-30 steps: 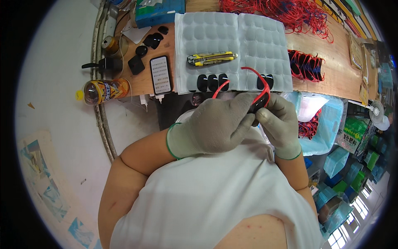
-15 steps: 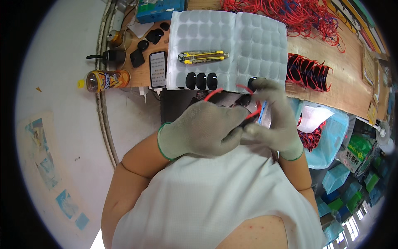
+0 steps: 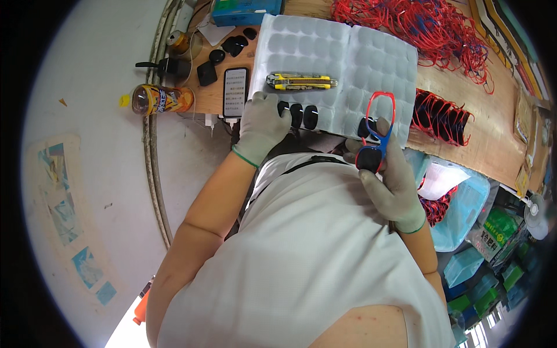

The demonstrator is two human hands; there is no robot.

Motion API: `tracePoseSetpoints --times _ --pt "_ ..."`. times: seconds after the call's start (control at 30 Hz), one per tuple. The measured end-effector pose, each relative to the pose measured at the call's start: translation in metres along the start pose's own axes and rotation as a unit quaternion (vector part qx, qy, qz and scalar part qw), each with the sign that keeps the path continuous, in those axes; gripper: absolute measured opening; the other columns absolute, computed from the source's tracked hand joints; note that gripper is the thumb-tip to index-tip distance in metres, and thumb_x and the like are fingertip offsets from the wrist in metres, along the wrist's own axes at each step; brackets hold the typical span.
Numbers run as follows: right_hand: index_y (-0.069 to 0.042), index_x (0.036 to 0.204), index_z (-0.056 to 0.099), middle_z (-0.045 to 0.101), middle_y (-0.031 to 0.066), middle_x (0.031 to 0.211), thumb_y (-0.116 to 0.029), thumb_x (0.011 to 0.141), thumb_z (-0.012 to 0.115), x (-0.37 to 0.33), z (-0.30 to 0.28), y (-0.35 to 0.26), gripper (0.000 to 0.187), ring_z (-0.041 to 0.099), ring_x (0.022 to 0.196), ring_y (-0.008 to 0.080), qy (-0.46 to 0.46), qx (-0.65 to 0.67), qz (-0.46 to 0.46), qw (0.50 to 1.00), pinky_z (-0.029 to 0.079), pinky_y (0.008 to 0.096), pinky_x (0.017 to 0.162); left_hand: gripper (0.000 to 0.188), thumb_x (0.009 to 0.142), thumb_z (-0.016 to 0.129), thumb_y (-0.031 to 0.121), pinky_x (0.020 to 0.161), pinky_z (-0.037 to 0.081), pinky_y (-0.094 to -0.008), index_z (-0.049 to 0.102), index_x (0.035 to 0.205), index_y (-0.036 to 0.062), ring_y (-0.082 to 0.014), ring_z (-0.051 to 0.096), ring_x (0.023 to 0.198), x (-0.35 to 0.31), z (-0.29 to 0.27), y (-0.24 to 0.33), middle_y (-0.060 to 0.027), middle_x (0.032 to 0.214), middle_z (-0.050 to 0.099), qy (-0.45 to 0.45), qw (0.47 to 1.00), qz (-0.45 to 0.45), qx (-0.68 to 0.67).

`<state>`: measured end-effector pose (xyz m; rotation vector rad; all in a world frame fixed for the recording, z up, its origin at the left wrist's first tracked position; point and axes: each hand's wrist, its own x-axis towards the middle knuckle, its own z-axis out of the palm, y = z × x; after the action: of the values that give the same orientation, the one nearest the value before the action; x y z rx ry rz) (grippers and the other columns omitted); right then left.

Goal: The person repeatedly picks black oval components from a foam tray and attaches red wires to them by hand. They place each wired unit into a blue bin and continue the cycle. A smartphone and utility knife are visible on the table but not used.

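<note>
My right hand (image 3: 394, 185), in a grey glove, grips a red and blue glasses frame (image 3: 383, 139) held upright on end. A dark lens fills the frame's lower rim, while the upper rim is open and the white padded sheet shows through it. Gloved likewise, my left hand (image 3: 264, 123) is at the sheet's near left edge, fingers curled at the leftmost dark lens (image 3: 283, 108) of a row of three; its fingertips are partly hidden. Behind the held frame lies another dark lens (image 3: 365, 125) on the white padded sheet (image 3: 325, 43).
A yellow utility knife (image 3: 301, 82) lies on the sheet. Left of it are a phone (image 3: 235, 93), a drink bottle (image 3: 162, 100) and loose dark lenses (image 3: 235, 45). Red and blue frames (image 3: 418, 29) are heaped at the back right; more stand in a row (image 3: 442, 116). A blue bin (image 3: 470, 197) is below.
My hands have parted. The left hand has let go of the glasses frame and moved left to the row of lenses. The right hand keeps the frame, now turned upright. The view has shifted slightly.
</note>
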<state>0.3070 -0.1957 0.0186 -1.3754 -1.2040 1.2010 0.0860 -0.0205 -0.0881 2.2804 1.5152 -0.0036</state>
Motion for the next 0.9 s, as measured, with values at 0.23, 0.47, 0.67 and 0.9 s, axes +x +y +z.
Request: tracePoseSetpoints --times 0.23,0.47,0.67,0.9 --pt "0.003 0.139 0.039 0.061 0.0195 0.132 0.007 0.090 0.048 0.004 0.036 0.006 0.051 0.065 0.102 0.0200 0.081 0.134 -0.013 0.988 0.052 0.0369 0.097 0.029 0.088 0.068 0.020 0.077 0.055 -0.0392 0.063 0.106 -0.0022 -0.0303 0.067 0.085 0.008 -0.018 -0.008 -0.0188 0.097 0.066 -0.056 0.977 -0.036 -0.203" --pt "0.003 0.126 0.045 0.064 0.0136 0.108 0.004 0.094 0.050 0.026 0.056 -0.018 0.032 0.063 0.094 0.0132 0.108 0.127 0.133 0.977 0.054 0.0311 0.088 0.022 0.094 0.069 0.010 0.069 0.054 -0.0238 0.060 0.113 0.0038 -0.0085 0.061 0.076 -0.017 -0.078 0.038 -0.0023 0.093 0.064 -0.317 0.645 -0.001 -0.695" --pt "0.003 0.120 0.054 0.066 0.0081 0.100 -0.004 0.098 0.057 0.024 0.058 -0.012 0.024 0.060 0.087 0.0108 0.103 0.084 0.112 0.985 0.050 0.0261 0.078 0.018 0.097 0.066 0.012 0.069 0.056 -0.0274 0.062 0.113 0.0051 -0.0102 0.063 0.076 -0.018 -0.072 0.044 -0.0041 0.092 0.065 -0.384 0.555 -0.053 -0.736" --pt "0.003 0.105 0.066 0.067 0.0041 0.087 -0.012 0.100 0.056 0.020 0.053 -0.012 0.019 0.058 0.079 0.0103 0.085 0.089 0.093 0.988 0.048 0.0260 0.072 0.020 0.099 0.065 0.020 0.064 0.051 -0.0264 0.063 0.114 0.0067 -0.0085 0.062 0.074 -0.018 -0.057 0.036 -0.0033 0.092 0.067 -0.438 0.414 -0.089 -0.793"
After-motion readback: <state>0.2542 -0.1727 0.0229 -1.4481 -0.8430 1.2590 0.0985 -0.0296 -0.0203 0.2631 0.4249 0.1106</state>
